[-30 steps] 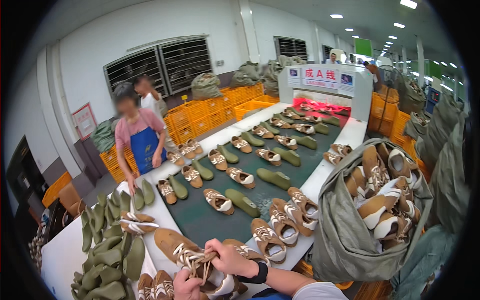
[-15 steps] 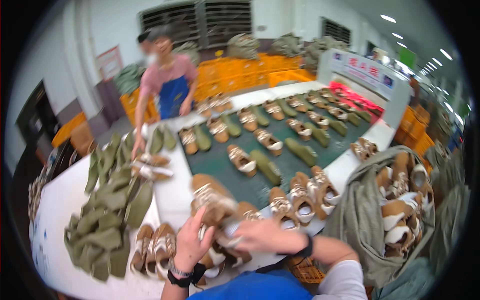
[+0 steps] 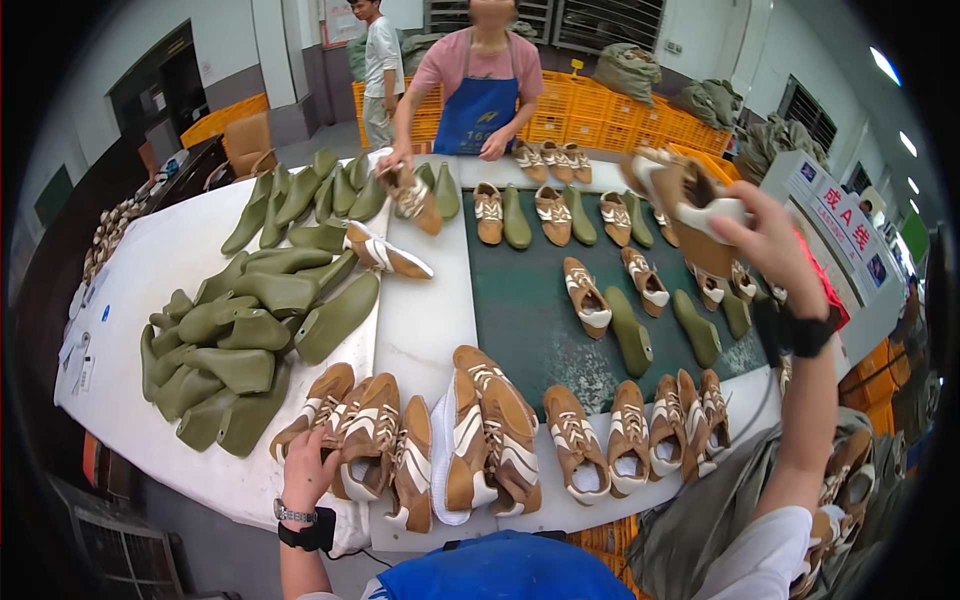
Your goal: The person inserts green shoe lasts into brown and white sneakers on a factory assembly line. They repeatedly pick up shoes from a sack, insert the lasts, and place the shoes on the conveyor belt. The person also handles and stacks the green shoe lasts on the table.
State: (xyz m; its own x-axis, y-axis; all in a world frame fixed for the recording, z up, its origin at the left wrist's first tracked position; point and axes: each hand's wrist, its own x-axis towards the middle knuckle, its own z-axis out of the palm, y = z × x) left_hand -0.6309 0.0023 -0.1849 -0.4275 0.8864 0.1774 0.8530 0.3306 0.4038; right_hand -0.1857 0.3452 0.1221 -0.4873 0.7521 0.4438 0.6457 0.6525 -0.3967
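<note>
My right hand (image 3: 768,245) is raised over the right part of the green work belt (image 3: 540,350), closed on the heel of a brown and white sneaker (image 3: 690,205). The sneaker is tilted and slightly blurred. At the near edge, my left hand (image 3: 308,468) has its fingers curled at the heel of a brown sneaker (image 3: 318,402), leftmost in a near row. Beside it stand more brown sneakers (image 3: 370,430). A larger-looking pair (image 3: 490,430) leans together in front of me, one showing its white sole.
Olive green shoe lasts (image 3: 240,350) lie piled on the white table (image 3: 130,400) at left. Sneakers alternate with lasts (image 3: 627,330) along the belt. Across the table a co-worker in a blue apron (image 3: 480,110) holds a sneaker (image 3: 412,200). A sack of sneakers (image 3: 740,510) stands at right.
My hands, formerly together over sneakers, have parted. The right has lifted a sneaker up and right; the left has moved to the leftmost sneaker. The co-worker has raised a sneaker. My view has shifted.
</note>
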